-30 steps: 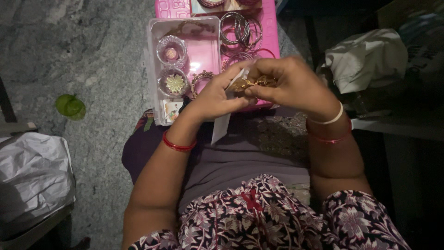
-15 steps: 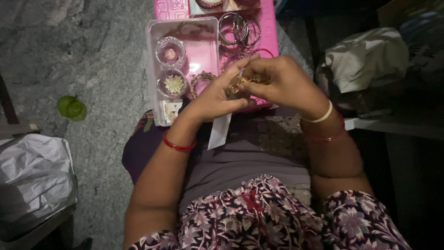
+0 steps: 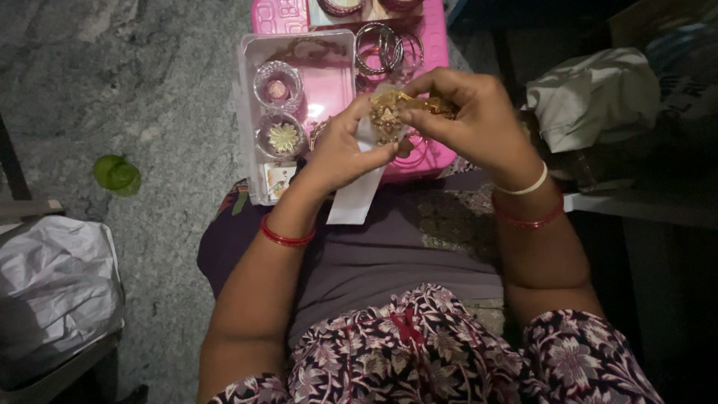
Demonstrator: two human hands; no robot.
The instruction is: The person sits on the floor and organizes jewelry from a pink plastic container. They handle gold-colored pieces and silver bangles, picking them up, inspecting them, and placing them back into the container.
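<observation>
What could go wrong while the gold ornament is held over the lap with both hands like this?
The gold ornament is pinched between the left hand and right hand above the lap, so a slip might drop it into the dark clothing folds. The white paper strip hangs loosely and could fall. An elbow might nudge the clear tray of small glass cups.

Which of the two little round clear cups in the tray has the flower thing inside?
The round clear cup nearer the person, just below the other cup: it holds a pale star-shaped flower piece; the farther one shows only pink.
</observation>
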